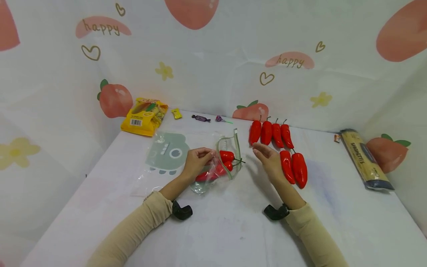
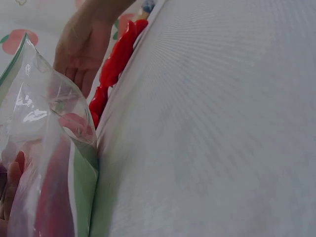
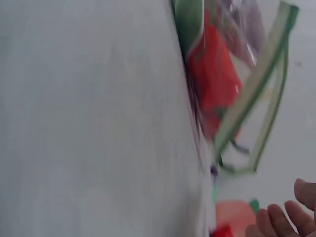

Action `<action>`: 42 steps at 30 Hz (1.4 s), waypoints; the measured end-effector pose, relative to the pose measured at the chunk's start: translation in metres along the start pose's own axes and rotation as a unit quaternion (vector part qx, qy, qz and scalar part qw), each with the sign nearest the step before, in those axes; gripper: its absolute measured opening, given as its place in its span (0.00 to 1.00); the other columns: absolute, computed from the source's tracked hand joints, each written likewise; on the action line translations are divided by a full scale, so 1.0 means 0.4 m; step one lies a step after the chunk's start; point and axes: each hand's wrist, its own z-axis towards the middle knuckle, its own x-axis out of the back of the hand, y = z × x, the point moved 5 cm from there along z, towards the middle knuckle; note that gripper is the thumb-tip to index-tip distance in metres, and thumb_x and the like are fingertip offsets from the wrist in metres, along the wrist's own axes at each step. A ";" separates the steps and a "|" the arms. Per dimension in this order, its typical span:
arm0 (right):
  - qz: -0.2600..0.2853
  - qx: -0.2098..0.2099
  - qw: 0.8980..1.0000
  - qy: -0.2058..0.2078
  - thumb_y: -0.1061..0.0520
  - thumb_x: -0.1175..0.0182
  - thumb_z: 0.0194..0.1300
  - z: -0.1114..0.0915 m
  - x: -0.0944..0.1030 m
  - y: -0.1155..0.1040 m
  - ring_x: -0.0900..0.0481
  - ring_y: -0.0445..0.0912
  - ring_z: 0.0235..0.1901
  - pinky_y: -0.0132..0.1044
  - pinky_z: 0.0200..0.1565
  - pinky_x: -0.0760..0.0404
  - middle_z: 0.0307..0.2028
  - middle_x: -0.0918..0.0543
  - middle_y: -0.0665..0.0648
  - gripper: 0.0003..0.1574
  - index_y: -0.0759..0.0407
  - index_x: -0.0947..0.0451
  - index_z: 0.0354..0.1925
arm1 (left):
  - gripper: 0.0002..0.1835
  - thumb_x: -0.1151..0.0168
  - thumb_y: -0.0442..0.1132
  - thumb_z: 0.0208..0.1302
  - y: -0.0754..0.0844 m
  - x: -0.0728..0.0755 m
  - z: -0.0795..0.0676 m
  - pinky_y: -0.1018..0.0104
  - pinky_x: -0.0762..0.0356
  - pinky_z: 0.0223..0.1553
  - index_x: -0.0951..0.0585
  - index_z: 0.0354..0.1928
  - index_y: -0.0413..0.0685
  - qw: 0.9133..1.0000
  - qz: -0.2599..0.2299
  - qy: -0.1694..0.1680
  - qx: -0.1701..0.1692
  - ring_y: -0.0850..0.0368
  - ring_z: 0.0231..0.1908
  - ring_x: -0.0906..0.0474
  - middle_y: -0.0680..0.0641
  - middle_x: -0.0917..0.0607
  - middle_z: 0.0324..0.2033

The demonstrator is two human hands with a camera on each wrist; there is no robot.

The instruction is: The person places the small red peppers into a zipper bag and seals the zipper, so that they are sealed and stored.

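Observation:
A clear zip bag (image 1: 166,148) with a grey-green monster print lies on the table, its green-edged mouth gaping to the right. Inside are red chili peppers (image 1: 213,172), two stems poking out at the mouth. My left hand (image 1: 197,162) pinches the bag's upper film near the opening. Beyond the mouth, my right hand (image 1: 271,163) is raised with nothing in it, fingers loosely bent; in the right wrist view its fingers (image 3: 284,219) point past the bag's mouth (image 3: 249,94). Close by it, two chili peppers (image 1: 299,170) lie below a row of several more (image 1: 267,132).
At the back left stands a yellow snack bag (image 1: 141,116) beside a small yellow candy (image 1: 176,114). A purple-wrapped candy (image 1: 201,118) and a lollipop (image 1: 220,119) lie along the back edge. On the right are a spaghetti pack (image 1: 365,159) and a small wrapped piece (image 1: 337,138).

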 end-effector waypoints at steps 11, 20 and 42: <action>0.020 -0.067 0.989 0.132 0.46 0.47 0.65 0.008 0.204 0.037 0.41 0.47 0.67 0.36 0.66 0.39 0.67 0.38 0.57 0.34 0.53 0.40 0.66 | 0.11 0.40 0.37 0.61 -0.001 0.006 0.001 0.71 0.18 0.36 0.18 0.42 0.37 1.000 -0.007 0.005 0.007 0.64 0.27 0.20 0.40 0.15 0.37; -0.070 -0.088 0.991 0.079 0.59 0.58 0.71 0.026 0.206 0.076 0.49 0.51 0.70 0.44 0.68 0.44 0.69 0.43 0.59 0.30 0.56 0.48 0.69 | 0.12 0.41 0.38 0.61 -0.001 0.001 0.000 0.70 0.18 0.36 0.18 0.42 0.38 1.000 -0.005 0.000 0.004 0.64 0.27 0.19 0.40 0.14 0.37; -0.113 -0.143 0.981 -0.066 0.49 0.44 0.63 0.015 0.148 0.072 0.46 0.55 0.65 0.46 0.58 0.26 0.69 0.46 0.62 0.37 0.50 0.43 0.68 | 0.12 0.41 0.39 0.61 -0.003 -0.002 0.002 0.70 0.18 0.37 0.18 0.42 0.38 1.000 0.002 -0.002 0.000 0.64 0.27 0.19 0.39 0.15 0.38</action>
